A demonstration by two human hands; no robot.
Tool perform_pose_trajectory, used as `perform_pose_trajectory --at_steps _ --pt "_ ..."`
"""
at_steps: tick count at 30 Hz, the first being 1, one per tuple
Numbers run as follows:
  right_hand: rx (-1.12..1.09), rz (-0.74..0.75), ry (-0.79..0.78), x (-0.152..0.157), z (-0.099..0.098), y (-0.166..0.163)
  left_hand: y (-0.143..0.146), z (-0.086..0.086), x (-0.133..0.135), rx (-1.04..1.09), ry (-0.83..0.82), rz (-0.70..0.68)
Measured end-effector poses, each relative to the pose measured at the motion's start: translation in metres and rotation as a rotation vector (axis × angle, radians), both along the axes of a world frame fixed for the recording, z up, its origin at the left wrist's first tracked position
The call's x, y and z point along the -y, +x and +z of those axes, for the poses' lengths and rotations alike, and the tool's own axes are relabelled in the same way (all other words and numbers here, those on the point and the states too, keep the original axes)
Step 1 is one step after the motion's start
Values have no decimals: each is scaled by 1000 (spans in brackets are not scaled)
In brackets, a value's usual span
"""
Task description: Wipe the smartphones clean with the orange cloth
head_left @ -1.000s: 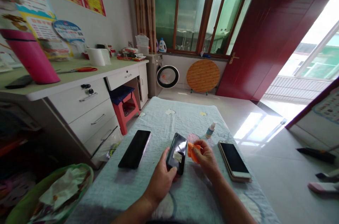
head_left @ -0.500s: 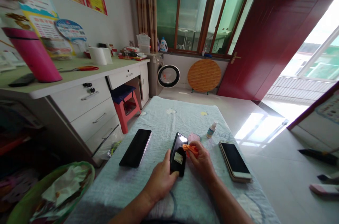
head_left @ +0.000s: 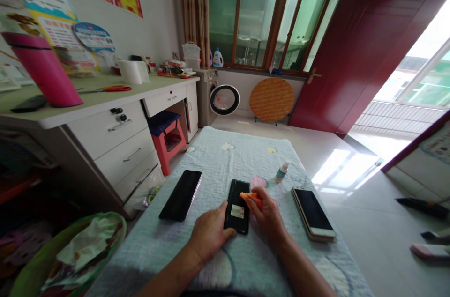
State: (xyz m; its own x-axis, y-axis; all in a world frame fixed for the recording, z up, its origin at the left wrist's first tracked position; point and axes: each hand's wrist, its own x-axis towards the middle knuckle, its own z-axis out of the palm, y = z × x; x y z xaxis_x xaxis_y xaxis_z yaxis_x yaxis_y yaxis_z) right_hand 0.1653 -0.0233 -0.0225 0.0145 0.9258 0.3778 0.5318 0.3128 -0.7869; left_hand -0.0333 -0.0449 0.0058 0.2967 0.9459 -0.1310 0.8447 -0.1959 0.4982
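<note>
A black phone (head_left: 238,205) with a small white sticker on it lies flat on the pale blue cloth-covered table (head_left: 225,156). My left hand (head_left: 209,233) grips its near left edge, thumb on the side. My right hand (head_left: 266,213) pinches a small orange cloth (head_left: 251,197) and presses it onto the phone's right side. A second black phone (head_left: 181,188) lies to the left, apart from both hands. A white-and-gold phone (head_left: 312,212) lies to the right.
A small spray bottle (head_left: 281,172) and a pink item (head_left: 258,181) sit beyond the phone. A desk with drawers (head_left: 123,133), a pink cylinder (head_left: 45,72) and a red stool (head_left: 167,135) stand left. A green bin (head_left: 70,250) with paper is at lower left.
The black phone, earlier tilted up in my left hand, now lies flat on the cloth. My right hand has brought the orange cloth onto its surface.
</note>
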Motion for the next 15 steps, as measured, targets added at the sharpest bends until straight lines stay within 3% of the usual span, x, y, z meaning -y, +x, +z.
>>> perform_pose_trajectory --at_steps 5,8,15 --pt "28 21 -51 0 2 -2 0 1 -5 70 17 -34" --pt "98 24 -3 -3 0 -1 3 1 -8 113 20 -69" --pt "284 77 83 -2 8 -3 2 -14 -11 186 204 -55"
